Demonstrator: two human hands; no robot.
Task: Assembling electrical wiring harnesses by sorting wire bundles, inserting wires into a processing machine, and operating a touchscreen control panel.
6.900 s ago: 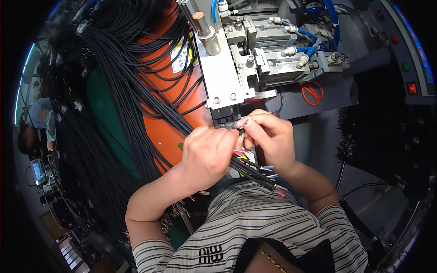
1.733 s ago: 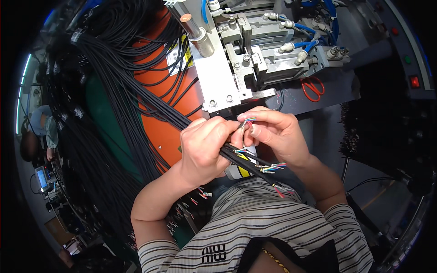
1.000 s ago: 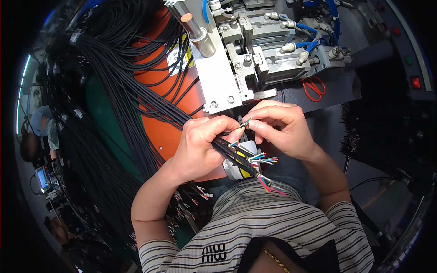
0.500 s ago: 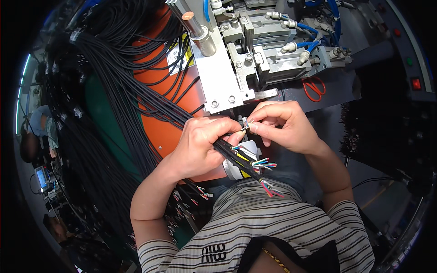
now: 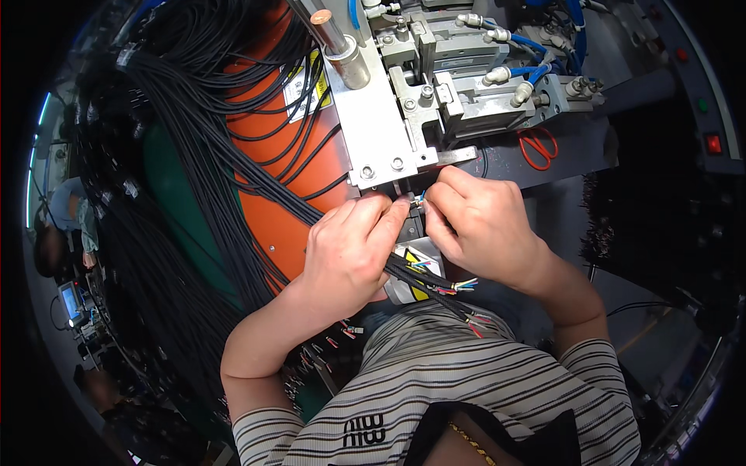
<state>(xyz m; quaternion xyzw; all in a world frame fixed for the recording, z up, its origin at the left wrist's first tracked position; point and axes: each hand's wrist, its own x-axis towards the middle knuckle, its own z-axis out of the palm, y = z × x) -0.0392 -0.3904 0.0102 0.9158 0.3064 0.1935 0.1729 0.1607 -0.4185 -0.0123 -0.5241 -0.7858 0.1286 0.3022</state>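
My left hand (image 5: 347,247) is closed with thumb and finger pinched at the end of a black cable, just in front of the machine's metal plate. Thin coloured wires (image 5: 420,199) stick out of that cable end. My right hand (image 5: 483,221) pinches these wires from the other side; its fingertips nearly meet those of the left. Below the left hand, several more black cables (image 5: 427,281) hang out toward my body, their stripped ends showing red, white, blue and yellow wires. The left palm hides where these cables pass.
A metal press fixture (image 5: 373,144) with pneumatic cylinders (image 5: 486,109) stands beyond my hands. Red-handled scissors (image 5: 538,149) lie to its right. Long black cables (image 5: 198,144) drape over the orange surface (image 5: 268,225) at left. A white part with a yellow label (image 5: 412,292) sits below my hands.
Both hands have moved slightly toward the machine, and my left hand has rolled over so its back faces up. The loose cable ends below have shifted a little to the right.
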